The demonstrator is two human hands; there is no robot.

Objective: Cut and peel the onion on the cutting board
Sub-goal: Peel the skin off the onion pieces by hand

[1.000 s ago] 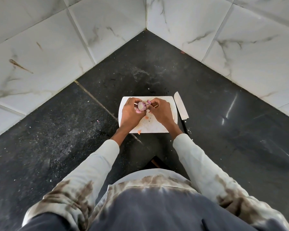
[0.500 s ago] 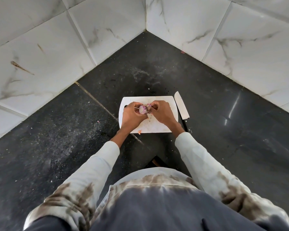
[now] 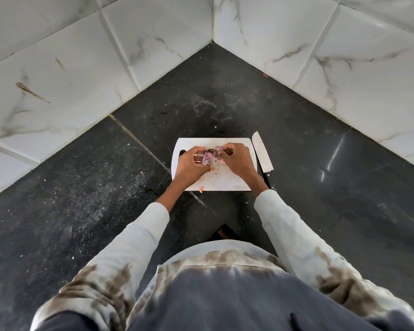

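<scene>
You are holding the onion in both hands, just over the far half of the white board. Your left hand has its fingers curled round the left side of the onion. Your right hand pinches the purple skin on the onion's right side. The two hands are close together, and they hide most of the onion, so only a small purple and pink part shows between them.

The board lies flat on the dark counter, in a corner where two white tiled walls meet. Your left hand partly hides a hole near the board's left edge. Tiny bits lie on the board under your hands, and one small orange bit sits at its near edge.

A knife lies on the counter just beside the right edge of the board. Its tip points away from you. Your right wrist hides most of its dark handle. Nobody is touching it.

Crumbs and pale specks are spread over the counter to the left.
</scene>
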